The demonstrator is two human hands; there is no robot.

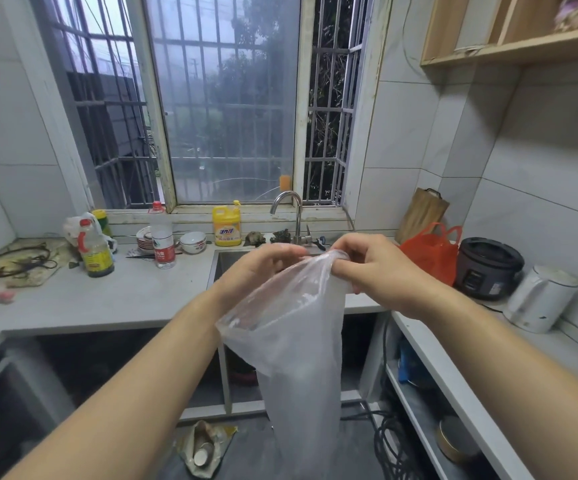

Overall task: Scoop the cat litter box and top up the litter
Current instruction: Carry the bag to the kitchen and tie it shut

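A clear plastic bag hangs in mid-air in front of the person, held up at its mouth over the near edge of the sink. The right hand pinches the top rim of the bag between thumb and curled fingers. The left hand is curled at the other side of the rim, fingertips on the film, apparently working the two layers apart. The bag's lower part trails down toward the floor, limp and seemingly empty.

The step in hand looks like opening the bag to take the scooped waste. To do it well, the person would rub the two layers between thumb and finger until they slip, then pull the rim wide and fold it back as a cuff, so it stays open. Thin film tears easily, so a gentle pull suits it.

No litter box, scoop or litter is in view. Beyond the bag, a faucet stands at the far side of the sink, with a yellow detergent bottle to its left. An orange bag and a rice cooker sit on the counter to the right.
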